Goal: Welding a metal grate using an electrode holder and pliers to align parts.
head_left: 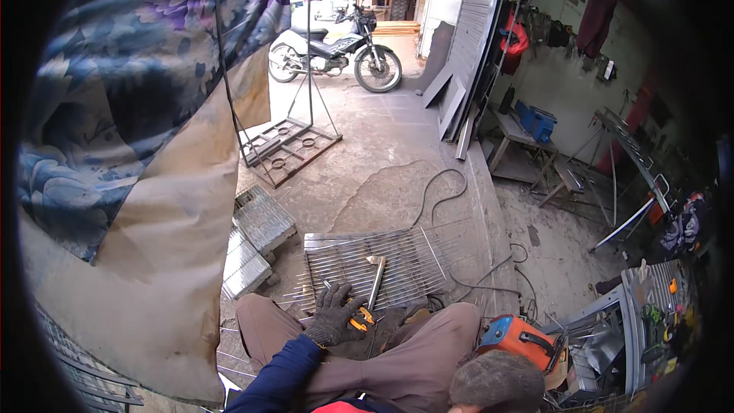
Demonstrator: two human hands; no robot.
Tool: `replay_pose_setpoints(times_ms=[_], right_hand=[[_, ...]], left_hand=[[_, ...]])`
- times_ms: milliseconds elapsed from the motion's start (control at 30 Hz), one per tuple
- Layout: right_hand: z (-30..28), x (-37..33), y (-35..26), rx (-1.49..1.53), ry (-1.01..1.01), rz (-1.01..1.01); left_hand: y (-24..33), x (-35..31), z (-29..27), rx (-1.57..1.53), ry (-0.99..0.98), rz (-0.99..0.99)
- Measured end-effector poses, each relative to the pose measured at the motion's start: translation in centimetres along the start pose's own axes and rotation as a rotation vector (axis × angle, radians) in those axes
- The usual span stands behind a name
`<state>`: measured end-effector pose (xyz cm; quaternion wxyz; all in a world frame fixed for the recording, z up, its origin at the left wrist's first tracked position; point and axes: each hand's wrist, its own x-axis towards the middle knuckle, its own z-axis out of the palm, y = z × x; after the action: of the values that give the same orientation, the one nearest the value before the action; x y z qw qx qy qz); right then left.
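My left hand [333, 315], in a dark grey glove, rests over the near edge of a grid of metal rods [413, 256], fingers spread. By its fingertips and thumb is an orange-handled tool [361, 320], its kind unclear; I cannot see a grip on it. A hammer [377, 279] with a metal shaft lies across the rods, head pointing away. A grey, rounded shape at the lower right, close to the camera, looks like my gloved right hand [497, 381]; its fingers do not show. My crossed legs [405, 352] lie in front of the grid.
An orange-and-blue machine [520, 342] stands by my right knee. Black cables [497, 268] run over the floor. Left are metal pieces [260, 222] and a hanging cloth [145, 260]. Ahead are a metal stand [294, 149] and a motorcycle [336, 50]. Cluttered tools [661, 321] lie right.
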<state>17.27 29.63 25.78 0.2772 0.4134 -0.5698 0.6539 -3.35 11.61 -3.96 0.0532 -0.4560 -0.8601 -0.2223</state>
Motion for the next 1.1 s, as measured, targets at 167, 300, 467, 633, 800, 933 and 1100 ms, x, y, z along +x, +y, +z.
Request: replay_pose_setpoints(times_ms=[167, 300, 467, 633, 800, 933, 1100], right_hand=[[0.1, -0.5, 1.9, 0.089, -0.01, 0.05], [-0.1, -1.1, 1.5, 0.072, 0.008, 0.079], [0.8, -1.0, 1.5, 0.078, 0.001, 0.116], [0.2, -2.5, 2.0, 0.114, 0.003, 0.162], [-0.1, -3.3, 1.0, 0.12, -0.046, 0.279], [-0.7, -4.9, 0.5, 0.095, -0.033, 0.416], [-1.8, -9.2, 2.5, 0.127, 0.09, 0.737]], left_hand=[[-0.4, -0.8, -1.3, -0.014, 0.036, -0.042], [-0.3, -0.7, -0.7, -0.054, 0.047, -0.032], [0.0, 0.6, 0.0, -0.074, 0.003, -0.042], [-0.3, 0.3, 0.3, -0.105, 0.009, -0.09], [-0.7, -1.2, -0.7, -0.155, 0.047, -0.062], [0.4, -0.7, -1.5, -0.135, 0.006, -0.001], [0.3, -0.7, -1.2, -0.221, 0.028, 0.095]])
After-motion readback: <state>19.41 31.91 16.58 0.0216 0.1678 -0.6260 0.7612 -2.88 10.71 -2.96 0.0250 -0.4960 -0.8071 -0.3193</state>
